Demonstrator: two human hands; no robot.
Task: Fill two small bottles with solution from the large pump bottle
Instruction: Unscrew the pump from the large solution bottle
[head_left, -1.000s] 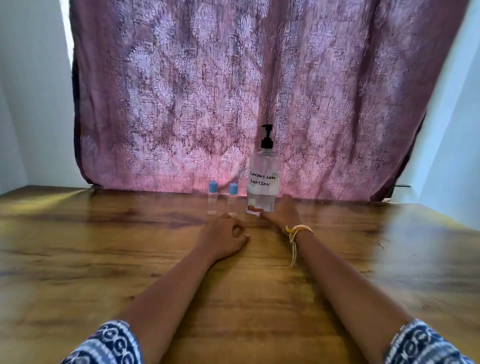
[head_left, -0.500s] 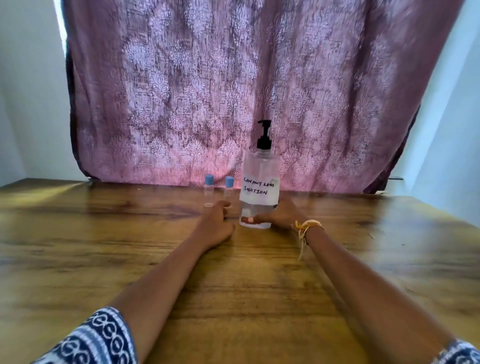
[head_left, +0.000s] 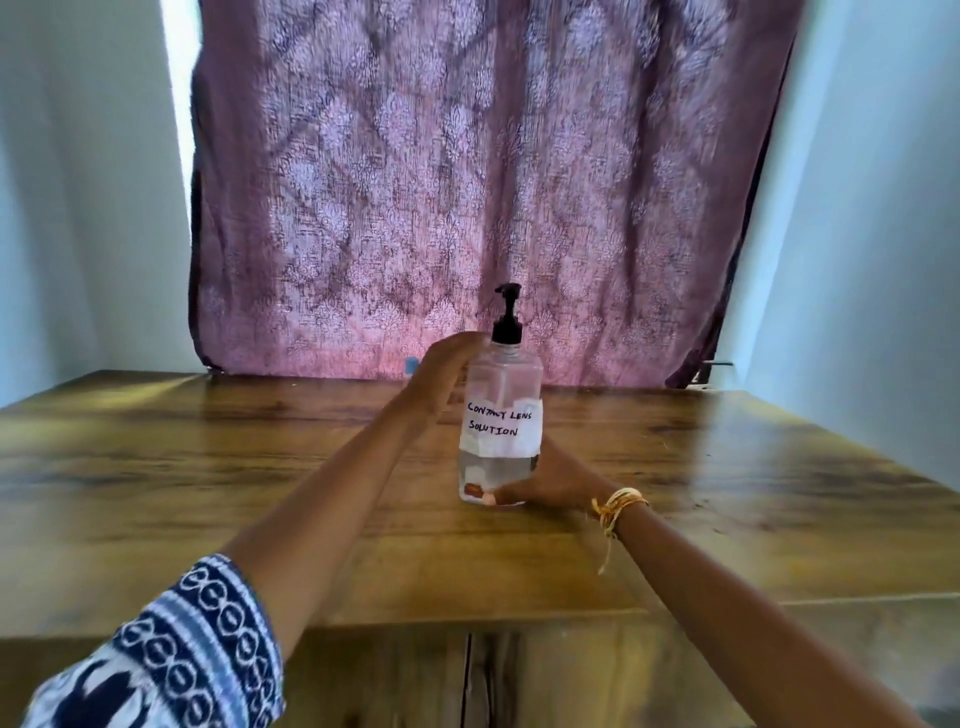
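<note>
From the head view I see the clear, square-shouldered pump bottle (head_left: 501, 415) upright on the grained wooden tabletop (head_left: 208, 493), my right hand (head_left: 545, 480) clamped round its base, thumb in front. My left hand (head_left: 441, 379) cups its shoulder, fingers loosely curved against the plastic.

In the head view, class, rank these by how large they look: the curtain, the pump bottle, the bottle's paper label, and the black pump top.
1. curtain, widest by far, though farthest away
2. pump bottle
3. paper label, covering part of the bottle
4. black pump top, smallest
</note>
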